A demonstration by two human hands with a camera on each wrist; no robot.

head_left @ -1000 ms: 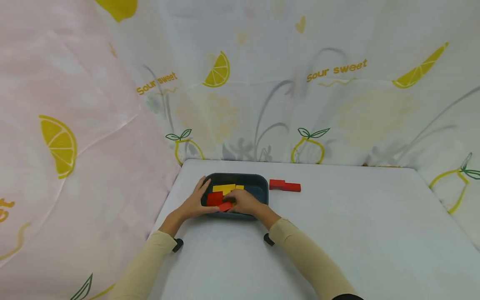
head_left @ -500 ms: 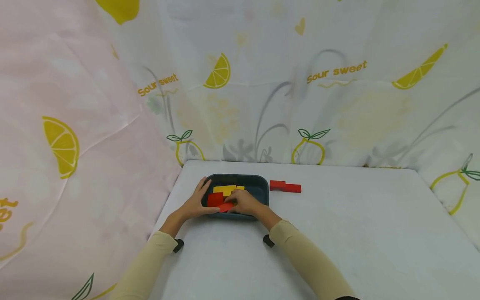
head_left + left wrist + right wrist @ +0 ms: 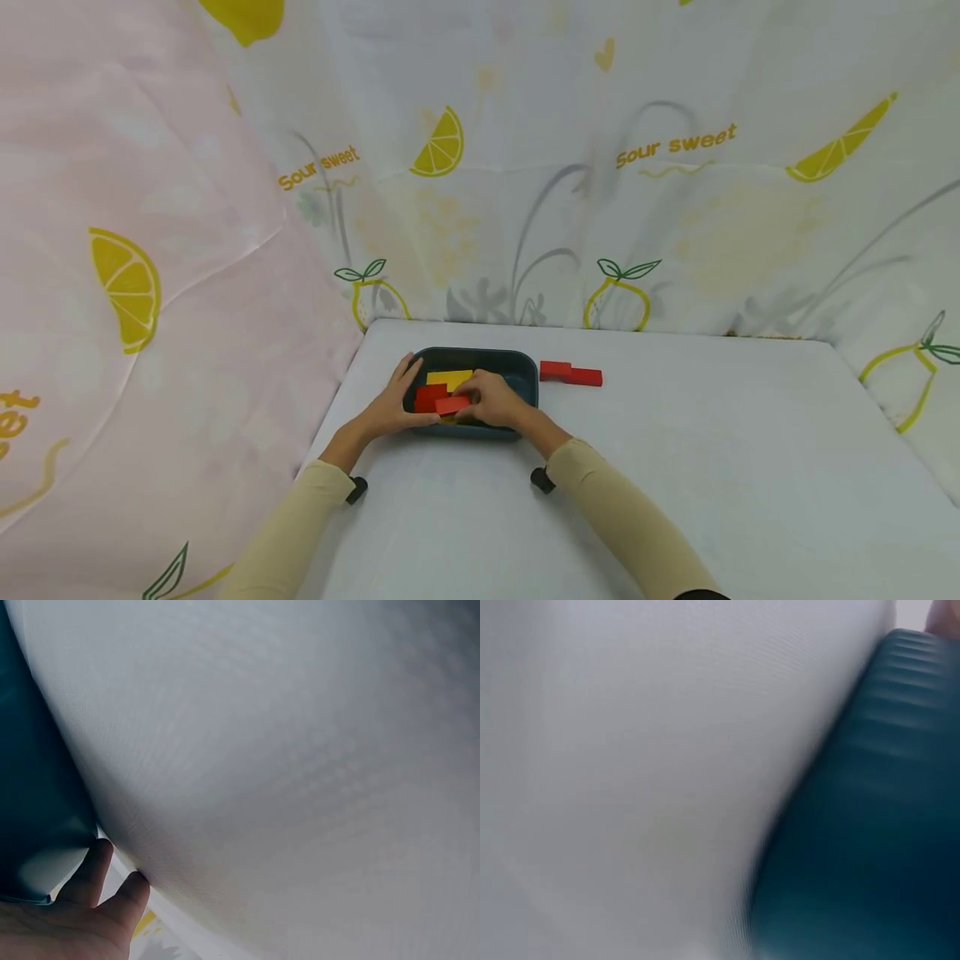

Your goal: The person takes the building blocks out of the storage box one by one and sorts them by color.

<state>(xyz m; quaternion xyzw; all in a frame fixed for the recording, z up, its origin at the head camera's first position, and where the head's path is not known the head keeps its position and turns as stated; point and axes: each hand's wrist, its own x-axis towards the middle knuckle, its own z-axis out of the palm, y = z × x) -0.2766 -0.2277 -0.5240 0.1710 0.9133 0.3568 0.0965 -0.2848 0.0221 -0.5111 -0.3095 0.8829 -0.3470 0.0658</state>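
Reaching into a dark teal tray (image 3: 472, 432) on the white worktop (image 3: 697, 467), the right hand (image 3: 492, 400) pinches a small red block (image 3: 452, 405) between its thumb and curled fingers. That block sits at a slight tilt over the near left part of the tray; whether it touches anything beneath it is hard to tell. The left hand (image 3: 388, 410) is spread wide around the tray's left end, its fingers along the outer side and its thumb lying along the near rim, close to the pinched block; no block shows in its grasp. Just left of the pinched block, inside the tray, is a darker red block (image 3: 430, 397), and behind it, towards the far side, lies a yellow block (image 3: 447, 379). A sliver of yellow also shows below the pinched block, mostly hidden. Outside the tray, just beyond its right end, two red blocks lie on the worktop side by side: a left one (image 3: 555, 370) and a right one (image 3: 586, 377), seeming to touch. Both forearms wear beige sleeves (image 3: 622, 517), with a small black device at each wrist. Behind the worktop hangs a pale cloth (image 3: 495, 208) printed with lemons and the words "sour sweet". The right wrist view shows mainly the tray's outer wall, blurred.
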